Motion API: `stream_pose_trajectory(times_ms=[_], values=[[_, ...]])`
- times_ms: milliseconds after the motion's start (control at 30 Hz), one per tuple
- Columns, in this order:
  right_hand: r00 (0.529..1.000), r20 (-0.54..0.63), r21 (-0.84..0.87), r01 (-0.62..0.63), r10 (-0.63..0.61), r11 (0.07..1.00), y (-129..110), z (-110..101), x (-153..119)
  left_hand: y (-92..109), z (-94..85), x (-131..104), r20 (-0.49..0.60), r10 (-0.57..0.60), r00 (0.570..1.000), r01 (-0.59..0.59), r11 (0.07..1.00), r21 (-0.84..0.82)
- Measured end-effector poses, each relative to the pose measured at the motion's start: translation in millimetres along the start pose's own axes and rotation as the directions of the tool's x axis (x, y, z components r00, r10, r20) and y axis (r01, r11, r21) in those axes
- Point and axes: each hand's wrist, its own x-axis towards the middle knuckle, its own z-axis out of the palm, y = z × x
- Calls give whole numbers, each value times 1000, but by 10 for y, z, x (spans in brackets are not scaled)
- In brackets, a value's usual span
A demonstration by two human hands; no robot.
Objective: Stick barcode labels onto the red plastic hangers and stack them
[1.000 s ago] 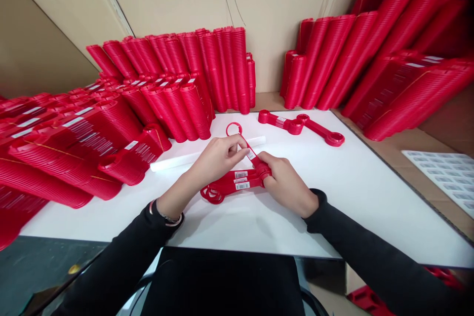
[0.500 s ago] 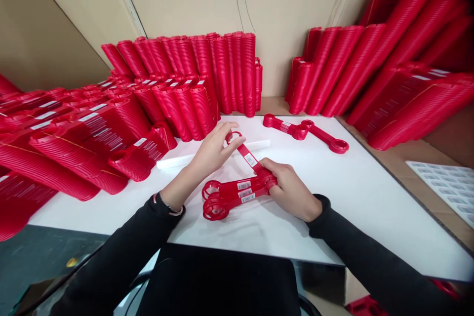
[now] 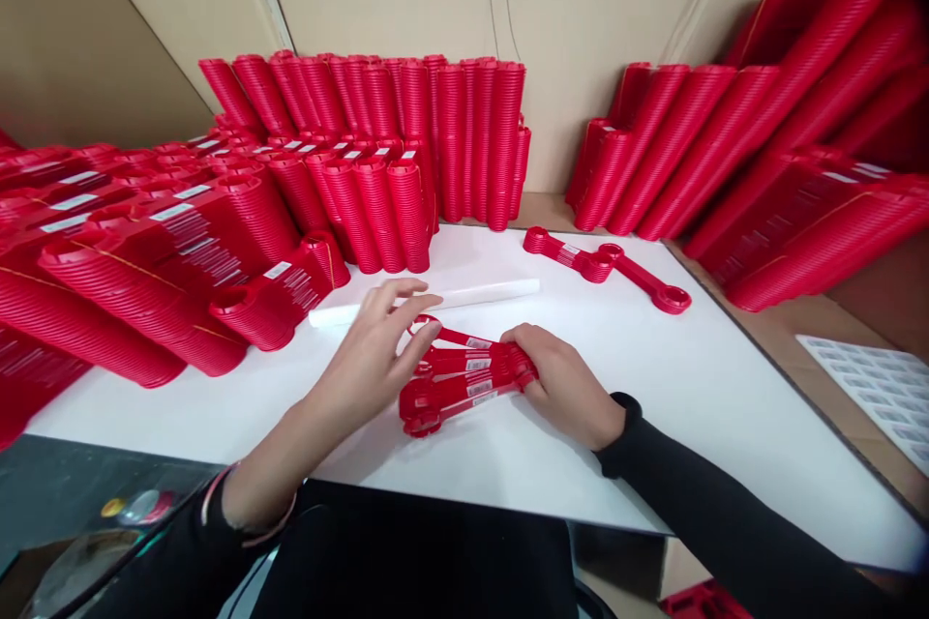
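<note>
My right hand (image 3: 570,382) grips one end of a fanned bunch of red plastic strips (image 3: 450,394) with ring-shaped ends and small white barcode labels. The bunch is just above the white tabletop, its loose rings spread toward the left. My left hand (image 3: 367,353) is at those rings, thumb and fingers apart around the ring of the uppermost strip. Its fingers partly cover that ring, and whether they touch it is unclear. Behind the hands lies a white rod or rolled sheet (image 3: 500,292).
Two small groups of red strips, a thicker one (image 3: 568,254) and a thinner one (image 3: 649,280), lie at the table's back right. Tall red stacks (image 3: 377,203) fill the left and back; more stacks (image 3: 653,155) lean at right. A label sheet (image 3: 871,387) lies far right.
The uppermost strip has swung down and left toward the other strips. My left hand has moved down and left with its fingers spreading. My right hand keeps its hold.
</note>
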Motion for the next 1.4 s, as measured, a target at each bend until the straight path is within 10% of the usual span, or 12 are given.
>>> stream_pose_trajectory(times_ms=[167,567,1000,1400], values=[[1000,18,-65,14,-13,998,0,59,10,28,-5,-250,-16,76,997,-75,995,59],[997,37,-92,65,-62,994,-11,85,6,-16,70,-316,-55,-288,956,284,957,-63],[998,51,-118,52,-46,992,-9,83,23,-4,120,-363,183,-438,880,471,855,-219],[995,57,-176,89,-80,980,-26,75,12,-71,50,-680,53,-242,969,241,970,32]])
